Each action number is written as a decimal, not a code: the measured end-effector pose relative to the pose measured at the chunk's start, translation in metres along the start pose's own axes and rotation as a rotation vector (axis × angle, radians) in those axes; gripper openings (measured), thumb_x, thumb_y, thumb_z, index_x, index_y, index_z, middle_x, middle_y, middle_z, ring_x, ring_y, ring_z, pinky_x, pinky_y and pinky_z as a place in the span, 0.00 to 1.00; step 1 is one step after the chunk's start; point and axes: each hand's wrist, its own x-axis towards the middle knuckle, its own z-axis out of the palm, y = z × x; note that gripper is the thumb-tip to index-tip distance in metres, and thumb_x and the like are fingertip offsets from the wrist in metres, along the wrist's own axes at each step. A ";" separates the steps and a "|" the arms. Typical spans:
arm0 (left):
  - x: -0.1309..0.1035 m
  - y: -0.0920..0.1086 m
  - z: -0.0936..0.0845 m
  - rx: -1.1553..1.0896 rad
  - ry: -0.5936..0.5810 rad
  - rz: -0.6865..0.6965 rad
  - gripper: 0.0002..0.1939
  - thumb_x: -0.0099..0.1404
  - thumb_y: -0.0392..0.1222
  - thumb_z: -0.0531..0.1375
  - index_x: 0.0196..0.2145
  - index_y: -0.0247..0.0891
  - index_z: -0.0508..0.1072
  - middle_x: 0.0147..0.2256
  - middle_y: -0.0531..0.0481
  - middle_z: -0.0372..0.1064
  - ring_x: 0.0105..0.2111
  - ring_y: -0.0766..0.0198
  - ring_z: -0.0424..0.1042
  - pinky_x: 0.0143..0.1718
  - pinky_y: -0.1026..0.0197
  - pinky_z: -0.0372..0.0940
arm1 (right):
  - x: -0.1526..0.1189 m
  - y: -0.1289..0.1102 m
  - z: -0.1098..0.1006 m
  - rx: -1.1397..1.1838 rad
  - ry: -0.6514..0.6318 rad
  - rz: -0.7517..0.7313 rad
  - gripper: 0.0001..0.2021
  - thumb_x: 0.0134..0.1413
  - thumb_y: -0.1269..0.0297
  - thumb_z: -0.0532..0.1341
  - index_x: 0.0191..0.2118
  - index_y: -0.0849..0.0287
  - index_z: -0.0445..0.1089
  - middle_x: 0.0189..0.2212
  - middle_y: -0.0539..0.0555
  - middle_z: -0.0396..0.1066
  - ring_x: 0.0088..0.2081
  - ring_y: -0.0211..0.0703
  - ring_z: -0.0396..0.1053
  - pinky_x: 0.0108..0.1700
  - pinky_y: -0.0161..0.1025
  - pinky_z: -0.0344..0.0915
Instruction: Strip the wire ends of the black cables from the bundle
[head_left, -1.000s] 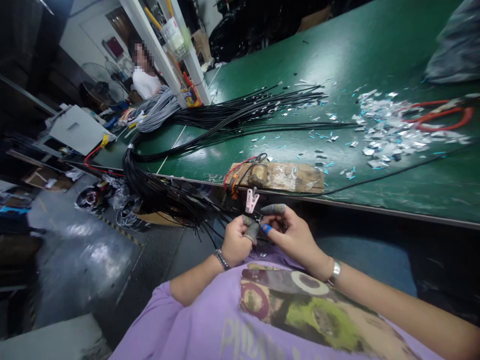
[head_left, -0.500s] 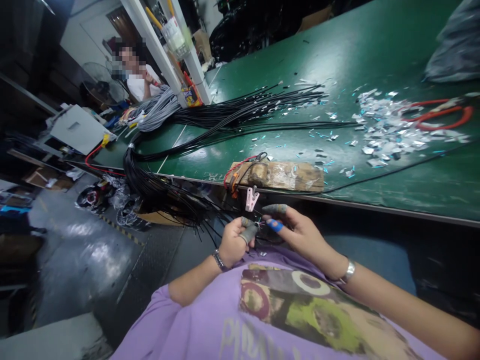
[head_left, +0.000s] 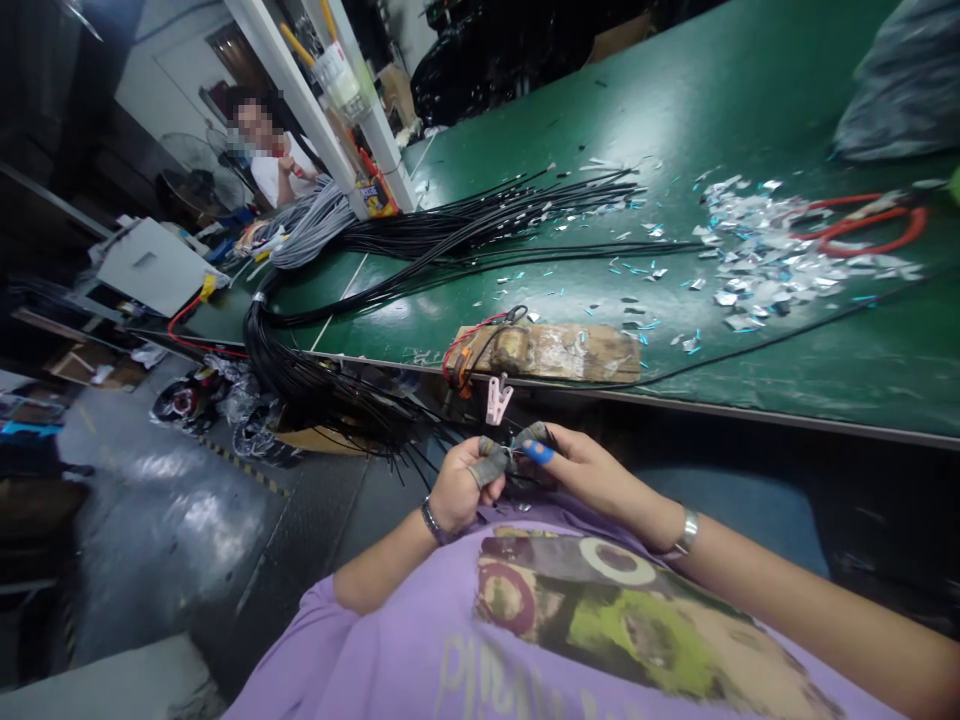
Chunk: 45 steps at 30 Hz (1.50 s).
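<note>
Moved since the earlier frame: the right hand (head_left: 600,470), brought in against the left hand (head_left: 456,487). Left to right: the black cable bundle (head_left: 300,375) droops over the edge of the green bench (head_left: 750,100); the left hand is pinched on a cable end (head_left: 511,456), just below the pink clip (head_left: 498,400); the right fingertips meet it there, their grip indeterminable. Recommended: pinch firmly near the tip, work gently, avoid tugging. Difference noted: the gap between the fingertips has closed.

Black cables (head_left: 292,375), pink clip (head_left: 497,400), green table (head_left: 712,110), silver-and-blue scraps (head_left: 772,270), purple shirt (head_left: 390,640)
</note>
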 end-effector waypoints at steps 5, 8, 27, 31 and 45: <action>0.002 0.001 0.000 -0.070 -0.009 -0.013 0.25 0.43 0.59 0.67 0.22 0.37 0.61 0.09 0.61 0.54 0.09 0.76 0.47 0.11 0.70 0.39 | -0.002 -0.002 -0.002 -0.141 -0.042 -0.069 0.16 0.48 0.48 0.61 0.29 0.58 0.67 0.26 0.51 0.68 0.29 0.41 0.63 0.33 0.39 0.63; 0.001 0.000 -0.002 -0.059 -0.040 -0.011 0.25 0.44 0.59 0.66 0.22 0.36 0.61 0.09 0.61 0.54 0.09 0.76 0.47 0.11 0.70 0.39 | -0.001 -0.005 -0.003 -0.177 -0.006 -0.115 0.16 0.50 0.49 0.59 0.27 0.58 0.66 0.25 0.51 0.68 0.28 0.41 0.62 0.32 0.38 0.61; -0.002 -0.001 -0.004 0.571 0.043 0.311 0.07 0.58 0.42 0.58 0.27 0.36 0.65 0.16 0.57 0.63 0.15 0.73 0.60 0.17 0.70 0.54 | -0.001 -0.005 0.003 0.007 0.077 0.135 0.19 0.41 0.44 0.61 0.23 0.58 0.65 0.21 0.47 0.62 0.25 0.37 0.57 0.29 0.36 0.56; -0.004 -0.001 -0.004 0.681 0.064 0.430 0.06 0.58 0.40 0.56 0.26 0.36 0.66 0.18 0.55 0.65 0.18 0.72 0.62 0.21 0.69 0.57 | 0.001 -0.004 0.009 0.132 0.092 0.208 0.21 0.34 0.45 0.65 0.22 0.58 0.64 0.20 0.47 0.62 0.25 0.36 0.57 0.29 0.36 0.57; 0.023 0.033 -0.028 0.394 -0.805 -0.439 0.30 0.43 0.68 0.63 0.20 0.35 0.65 0.15 0.52 0.65 0.12 0.71 0.61 0.13 0.69 0.52 | -0.007 -0.017 -0.011 -0.407 -0.425 -0.237 0.04 0.51 0.68 0.56 0.28 0.59 0.65 0.26 0.51 0.66 0.29 0.40 0.61 0.33 0.37 0.60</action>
